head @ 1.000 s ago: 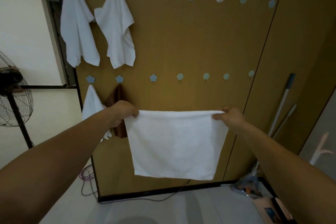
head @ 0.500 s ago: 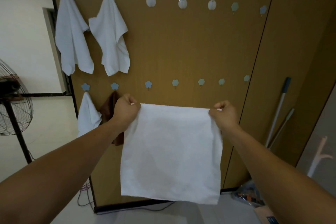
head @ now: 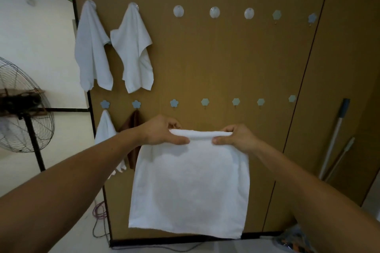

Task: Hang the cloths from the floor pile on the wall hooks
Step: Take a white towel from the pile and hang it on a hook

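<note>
In the head view, your two hands are now standing much closer to each other than half a second ago. Then they were holding the top corners wide apart; now they are gathering the top edge into a thick roll between them.

Your left hand point(head: 162, 131) is gripping the white cloth point(head: 189, 187) at the left end of this roll. The thumb point(head: 178, 140) is pressing from below and the other fingers are curling over the top. Your right hand point(head: 236, 137) is doing the same at the right end, with its fingers clamped on the rolled edge.

The rest of the cloth is hanging down flat in front of the brown wall panel point(head: 226, 57), just below the lower row of hooks point(head: 174, 103). It is not touching any hook.

To the left, two hung towels point(head: 92, 47) are hanging from the upper hooks. A small white rag point(head: 104, 127) and a brown rag point(head: 131, 125) are hanging from the lower ones.
</note>
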`<state>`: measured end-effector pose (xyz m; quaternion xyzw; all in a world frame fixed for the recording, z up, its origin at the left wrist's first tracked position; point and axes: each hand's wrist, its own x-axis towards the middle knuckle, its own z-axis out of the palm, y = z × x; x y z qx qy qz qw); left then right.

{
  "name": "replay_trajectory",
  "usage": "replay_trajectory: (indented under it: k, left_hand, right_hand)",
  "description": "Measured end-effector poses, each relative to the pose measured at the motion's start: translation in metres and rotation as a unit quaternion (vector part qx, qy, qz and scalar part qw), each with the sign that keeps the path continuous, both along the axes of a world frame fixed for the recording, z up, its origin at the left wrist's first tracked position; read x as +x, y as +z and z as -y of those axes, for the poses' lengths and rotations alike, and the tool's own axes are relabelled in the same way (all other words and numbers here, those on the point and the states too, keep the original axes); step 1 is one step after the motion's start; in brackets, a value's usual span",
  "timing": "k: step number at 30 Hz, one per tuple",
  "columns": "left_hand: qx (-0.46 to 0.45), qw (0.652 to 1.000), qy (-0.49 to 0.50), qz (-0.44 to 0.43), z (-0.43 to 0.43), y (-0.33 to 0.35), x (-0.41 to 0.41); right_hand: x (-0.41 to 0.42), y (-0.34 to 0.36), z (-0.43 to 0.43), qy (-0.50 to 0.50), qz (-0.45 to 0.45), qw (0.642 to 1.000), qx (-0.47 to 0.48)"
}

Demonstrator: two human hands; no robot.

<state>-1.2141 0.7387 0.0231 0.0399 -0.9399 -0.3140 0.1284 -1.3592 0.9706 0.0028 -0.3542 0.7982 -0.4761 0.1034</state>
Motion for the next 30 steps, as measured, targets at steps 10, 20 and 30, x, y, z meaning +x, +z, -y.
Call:
replay_trajectory:
  k: [10, 20, 30]
  left_hand:
    - [0.089, 0.992, 0.048, -0.074, 0.076, 0.012, -0.060]
    - [-0.068, 0.975, 0.051, -0.206, 0.154, 0.073, -0.155]
    - [-0.145, 0.924, 0.114, -0.335, 0.207, 0.141, -0.259]
  right_hand:
    - [-0.052, 0.019, 0.096, -0.031, -0.115, 0.990, -0.076]
    - [-0.126, 0.084, 0.194, -0.021, -0.239, 0.965, -0.106]
    - [-0.216, 0.162, 0.249, -0.007, -0.188, 0.958, -0.218]
